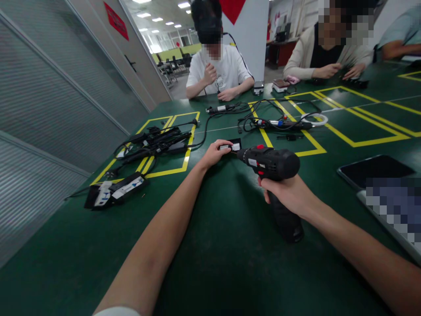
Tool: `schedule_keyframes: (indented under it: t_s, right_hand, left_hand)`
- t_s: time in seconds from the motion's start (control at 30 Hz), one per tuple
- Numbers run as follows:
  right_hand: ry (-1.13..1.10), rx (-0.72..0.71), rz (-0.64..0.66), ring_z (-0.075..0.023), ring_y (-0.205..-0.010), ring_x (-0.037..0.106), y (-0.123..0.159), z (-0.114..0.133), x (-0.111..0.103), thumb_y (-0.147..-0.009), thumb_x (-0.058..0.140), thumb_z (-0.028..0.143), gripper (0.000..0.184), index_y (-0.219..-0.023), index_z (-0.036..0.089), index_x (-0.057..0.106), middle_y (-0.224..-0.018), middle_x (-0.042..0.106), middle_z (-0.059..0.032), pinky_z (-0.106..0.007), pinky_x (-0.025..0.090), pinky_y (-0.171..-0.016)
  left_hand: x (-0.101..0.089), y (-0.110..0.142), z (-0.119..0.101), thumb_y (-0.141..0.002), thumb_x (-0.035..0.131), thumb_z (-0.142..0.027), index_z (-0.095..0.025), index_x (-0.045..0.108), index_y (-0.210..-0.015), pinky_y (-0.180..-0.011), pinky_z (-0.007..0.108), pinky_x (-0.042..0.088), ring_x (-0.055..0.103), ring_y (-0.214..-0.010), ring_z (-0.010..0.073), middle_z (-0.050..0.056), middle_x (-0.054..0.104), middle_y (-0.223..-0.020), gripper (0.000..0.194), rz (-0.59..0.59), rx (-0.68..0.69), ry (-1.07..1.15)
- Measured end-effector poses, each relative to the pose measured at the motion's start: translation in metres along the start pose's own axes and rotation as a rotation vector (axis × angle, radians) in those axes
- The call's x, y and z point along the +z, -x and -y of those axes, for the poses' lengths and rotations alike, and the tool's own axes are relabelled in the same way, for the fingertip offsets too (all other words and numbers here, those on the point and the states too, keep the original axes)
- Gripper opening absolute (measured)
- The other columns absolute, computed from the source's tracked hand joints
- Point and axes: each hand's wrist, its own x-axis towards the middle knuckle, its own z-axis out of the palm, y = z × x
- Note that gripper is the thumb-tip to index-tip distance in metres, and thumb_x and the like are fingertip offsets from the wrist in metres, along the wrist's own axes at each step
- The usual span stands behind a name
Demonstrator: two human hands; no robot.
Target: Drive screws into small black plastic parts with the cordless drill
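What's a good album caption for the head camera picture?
Right hand grips a black drill while the left hand holds a small part on the green table.

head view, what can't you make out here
Drill tip, head view: too small to tell whether it touches the small piece.
Upper drill grip, head view: partly covered by the right hand.
Part of the small piece, head view: hidden by the left hand.
Pale-edged item, head view: cut off by the right edge.

ceiling lights (184, 5) glare at the back while the green table (204, 259) lies dim under soft shadows (248, 193).
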Motion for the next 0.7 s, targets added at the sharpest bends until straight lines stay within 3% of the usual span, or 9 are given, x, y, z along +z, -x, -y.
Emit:
schedule_keyframes:
  t_s: [0.7]
  right_hand:
    - [-0.008,-0.034,0.020,-0.0154,-0.051,0.057,0.0024,0.0041,-0.0001,-0.075,0.053,0.023,0.011,-0.072,0.018,0.062,-0.054,0.060,-0.0015,-0.029,0.042,-0.052]
  left_hand:
    - [-0.0020,0.0001,-0.0005,-0.078,0.058,-0.036,-0.022,0.067,-0.108,-0.100,0.037,0.040,0.055,-0.108,0.0215,0.005,0.062,-0.113,0.034,0.012,-0.024,0.037]
